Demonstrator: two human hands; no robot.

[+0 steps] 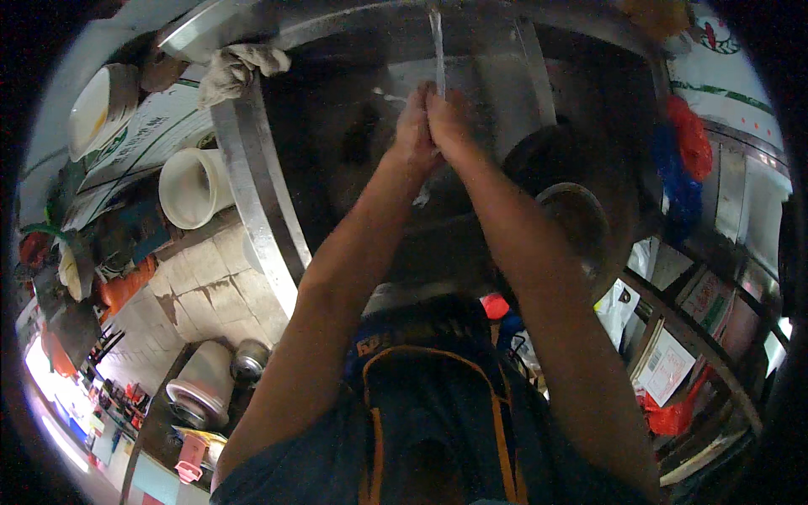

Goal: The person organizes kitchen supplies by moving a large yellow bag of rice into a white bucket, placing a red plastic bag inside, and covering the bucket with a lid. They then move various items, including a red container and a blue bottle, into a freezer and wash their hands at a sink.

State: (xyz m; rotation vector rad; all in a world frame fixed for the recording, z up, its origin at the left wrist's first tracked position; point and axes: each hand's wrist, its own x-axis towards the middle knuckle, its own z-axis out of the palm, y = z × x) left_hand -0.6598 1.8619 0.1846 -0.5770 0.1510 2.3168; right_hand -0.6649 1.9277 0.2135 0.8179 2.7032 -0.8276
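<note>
A stream of water (439,53) falls from above onto my two hands, which are pressed together over a dark metal sink (322,158). My left hand (415,129) and my right hand (449,123) meet at the palms, fingers pointing away from me, and no object shows between them. Blur and the falling water hide how the fingers lie. Below and to the right of the hands, a round metal-rimmed vessel (574,214) stands in shadow, partly behind my right forearm.
A grey cloth (243,69) drapes over the sink's left corner. A white plastic bucket (189,189) stands left of the metal edge, above a tiled floor (214,278). Red and blue plastic bags (688,139) hang at the right, over shelving with boxes (666,363).
</note>
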